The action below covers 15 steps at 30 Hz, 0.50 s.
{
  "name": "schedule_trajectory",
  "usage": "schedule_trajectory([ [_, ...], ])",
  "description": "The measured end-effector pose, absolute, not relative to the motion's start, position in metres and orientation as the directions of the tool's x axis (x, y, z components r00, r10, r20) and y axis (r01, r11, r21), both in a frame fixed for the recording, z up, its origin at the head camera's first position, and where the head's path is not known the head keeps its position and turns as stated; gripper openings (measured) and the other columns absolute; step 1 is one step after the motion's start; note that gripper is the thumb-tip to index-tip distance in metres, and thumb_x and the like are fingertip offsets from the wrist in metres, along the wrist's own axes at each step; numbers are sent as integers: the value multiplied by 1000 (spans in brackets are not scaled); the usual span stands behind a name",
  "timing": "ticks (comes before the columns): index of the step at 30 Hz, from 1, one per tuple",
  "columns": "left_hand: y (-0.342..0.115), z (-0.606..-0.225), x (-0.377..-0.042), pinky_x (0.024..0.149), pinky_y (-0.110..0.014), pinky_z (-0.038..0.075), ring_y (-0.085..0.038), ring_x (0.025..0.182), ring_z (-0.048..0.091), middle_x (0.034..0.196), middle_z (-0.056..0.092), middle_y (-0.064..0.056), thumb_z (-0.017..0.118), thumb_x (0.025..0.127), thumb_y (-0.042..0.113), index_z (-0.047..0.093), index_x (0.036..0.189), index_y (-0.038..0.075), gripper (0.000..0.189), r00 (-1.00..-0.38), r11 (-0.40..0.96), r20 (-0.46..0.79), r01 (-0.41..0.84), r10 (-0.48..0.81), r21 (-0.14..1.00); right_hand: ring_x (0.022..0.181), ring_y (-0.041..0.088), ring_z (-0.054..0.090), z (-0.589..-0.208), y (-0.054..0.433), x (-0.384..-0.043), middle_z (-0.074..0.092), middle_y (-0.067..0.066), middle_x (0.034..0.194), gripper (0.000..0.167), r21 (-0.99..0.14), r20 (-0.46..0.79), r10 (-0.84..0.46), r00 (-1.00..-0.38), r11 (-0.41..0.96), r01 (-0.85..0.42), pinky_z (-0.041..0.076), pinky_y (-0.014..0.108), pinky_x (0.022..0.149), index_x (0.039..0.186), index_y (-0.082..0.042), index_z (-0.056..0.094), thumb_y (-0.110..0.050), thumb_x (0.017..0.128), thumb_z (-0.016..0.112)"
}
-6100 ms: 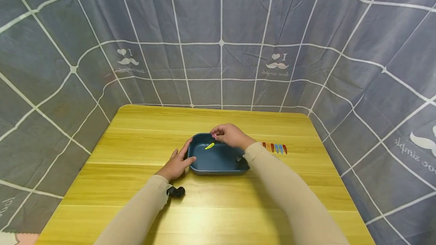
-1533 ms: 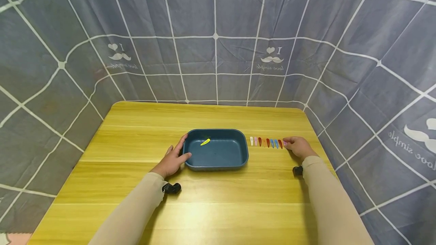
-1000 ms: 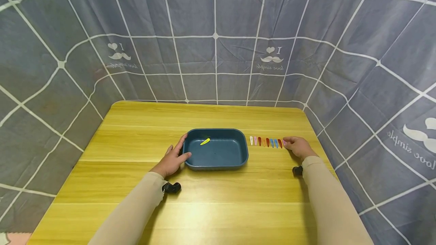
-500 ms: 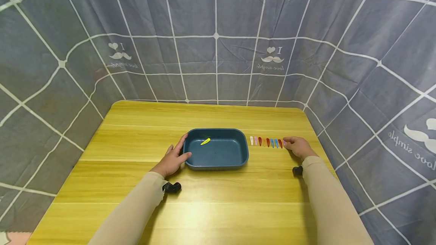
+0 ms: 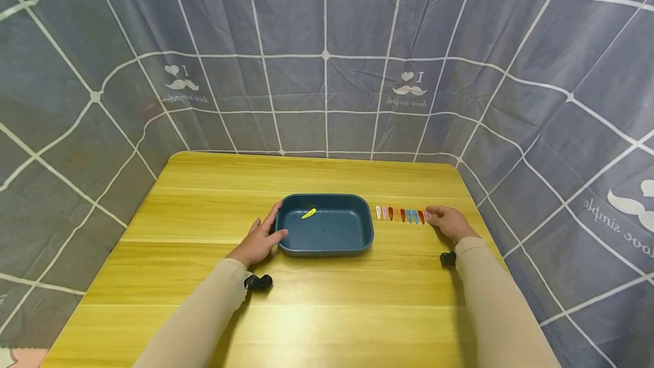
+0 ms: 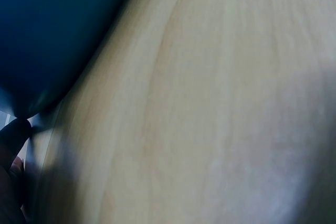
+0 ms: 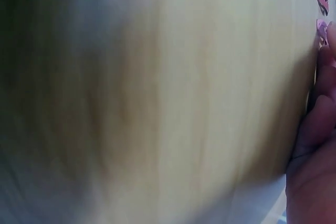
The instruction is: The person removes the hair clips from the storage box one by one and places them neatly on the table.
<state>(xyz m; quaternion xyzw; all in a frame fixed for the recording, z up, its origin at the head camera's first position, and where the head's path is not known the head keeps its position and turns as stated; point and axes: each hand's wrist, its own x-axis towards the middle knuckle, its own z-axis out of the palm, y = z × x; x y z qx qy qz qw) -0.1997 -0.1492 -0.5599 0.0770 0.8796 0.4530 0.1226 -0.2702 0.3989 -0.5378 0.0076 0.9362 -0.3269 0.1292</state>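
A dark blue rectangular plastic bin point(image 5: 327, 253) stands mid-table, with one yellow hair clip point(image 5: 309, 213) lying inside towards its back left. My left hand point(image 5: 257, 241) holds the bin's left end, thumb over the rim and fingers along the outside. To the right of the bin, several snap hair clips lie side by side in a row, among them a white clip point(image 5: 378, 213) and a blue clip point(image 5: 409, 216). At the row's right end, next to a red clip point(image 5: 421, 217), my right hand point(image 5: 449, 222) pinches a pink hair clip point(image 7: 321, 27) at the table surface.
The wooden table point(image 5: 327, 311) has a grey checked cloth point(image 5: 327, 90) hanging behind it and along both sides. A small black wrist camera point(image 5: 259, 283) sits under the left wrist, and another black camera point(image 5: 447, 259) under the right.
About six seconds ago my right hand held the pink clip over the bin; it has since moved right to the row's end. Over the last second and a half both hands stay put.
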Motion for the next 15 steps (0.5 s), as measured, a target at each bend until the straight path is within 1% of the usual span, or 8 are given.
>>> schedule_trajectory([
  [5, -149, -560, -200, 125, -76, -2, -52, 161, -11, 176, 20, -12, 53, 107, 46, 1, 168, 47, 80, -956, 572, -148, 26, 255, 820, 141, 53, 47, -539, 400, -272, 52, 34, 151, 50, -621, -230, -65, -971, 778, 95, 38, 62, 118, 150, 4, 53, -25, 109, 56],
  [10, -149, -561, -200, 122, -80, 1, -53, 160, -13, 176, 19, -10, 53, 107, 46, 0, 167, 51, 80, -955, 571, -161, 11, 250, 821, 132, 51, 55, -530, 396, -279, 57, 35, 144, 51, -625, -177, -39, -983, 776, 82, 47, 61, 111, 150, 7, 52, -23, 109, 55],
  [15, -149, -562, -200, 123, -79, 1, -52, 160, -13, 176, 21, -12, 54, 107, 46, 1, 167, 51, 80, -956, 571, -159, 11, 246, 821, 127, 48, 59, -511, 377, -288, 60, 33, 141, 50, -625, -106, -77, -991, 781, 6, 50, 60, 106, 153, 3, 50, -22, 110, 53],
])
